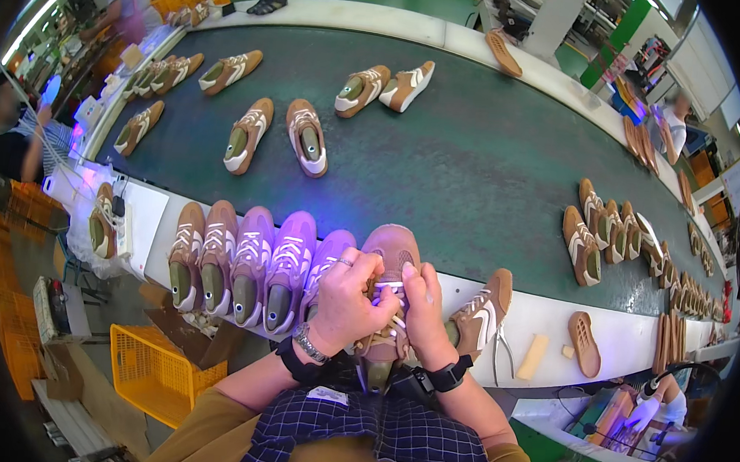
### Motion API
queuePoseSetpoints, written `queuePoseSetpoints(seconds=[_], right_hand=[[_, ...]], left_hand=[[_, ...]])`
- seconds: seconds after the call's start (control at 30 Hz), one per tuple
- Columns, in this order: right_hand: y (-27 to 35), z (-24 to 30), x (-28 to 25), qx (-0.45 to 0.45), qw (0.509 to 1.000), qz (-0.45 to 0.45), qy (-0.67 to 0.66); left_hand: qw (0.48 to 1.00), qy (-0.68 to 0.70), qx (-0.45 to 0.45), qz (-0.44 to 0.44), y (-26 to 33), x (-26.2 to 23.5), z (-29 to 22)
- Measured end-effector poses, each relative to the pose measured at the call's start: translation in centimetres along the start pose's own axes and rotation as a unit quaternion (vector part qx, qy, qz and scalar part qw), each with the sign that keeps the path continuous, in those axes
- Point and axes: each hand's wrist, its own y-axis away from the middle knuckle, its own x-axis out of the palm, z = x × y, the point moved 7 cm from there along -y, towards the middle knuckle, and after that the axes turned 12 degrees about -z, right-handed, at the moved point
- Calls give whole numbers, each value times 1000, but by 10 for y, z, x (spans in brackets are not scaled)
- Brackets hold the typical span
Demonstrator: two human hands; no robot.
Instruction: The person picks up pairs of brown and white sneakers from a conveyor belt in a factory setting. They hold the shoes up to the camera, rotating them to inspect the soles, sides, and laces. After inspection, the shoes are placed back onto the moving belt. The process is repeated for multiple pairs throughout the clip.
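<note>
A brown suede sneaker [393, 239] with white laces stands toe-away at the near edge, a green shoe last inside its heel. My left hand [350, 302] is closed over the laces, fingers bent in a pinch on a white shoelace [392, 286]. Around the sneaker's right side wraps my right hand [426, 312], its thumb lying along the lacing. Both hands cover much of the shoe's middle. Just left is a row of several laced sneakers [252, 253], some tinted purple by light. Close to my right hand leans another sneaker [484, 312] with a white side stripe.
Beyond the white ledge [455, 291] runs a dark green belt [442, 168] carrying scattered sneakers [249, 135]. Pliers [503, 356], a pale yellow block [532, 357] and a loose sole [584, 344] lie at right. A yellow crate [145, 378] stands below left. Other people work around the belt.
</note>
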Motion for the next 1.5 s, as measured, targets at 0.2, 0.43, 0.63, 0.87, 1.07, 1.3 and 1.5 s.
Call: queuePoseSetpoints(seconds=[0.2, 0.43, 0.63, 0.87, 1.07, 1.3, 1.5], right_hand=[[-3, -4, 7, 35, 999, -3, -41], [-15, 24, -2, 73, 979, 5, -189], [-9, 17, -12, 78, 970, -1, -231], [-7, 42, -45, -99, 994, -21, 35], [-16, -37, -101, -43, 933, 21, 358], [-13, -72, -84, 31, 844, 146, 515], [-23, -106, -86, 82, 937, 167, 296]], left_hand=[[999, 25, -30, -3, 2, -7, 5], [897, 384, -220, 4, 22, 8, 50], [694, 508, -465, 210, 68, 57, 79], [583, 580, -494, 281, 91, 63, 82], [540, 630, -500, 248, 94, 64, 100], [568, 621, -490, 224, 84, 52, 99], [597, 602, -518, 116, 73, 39, 100]])
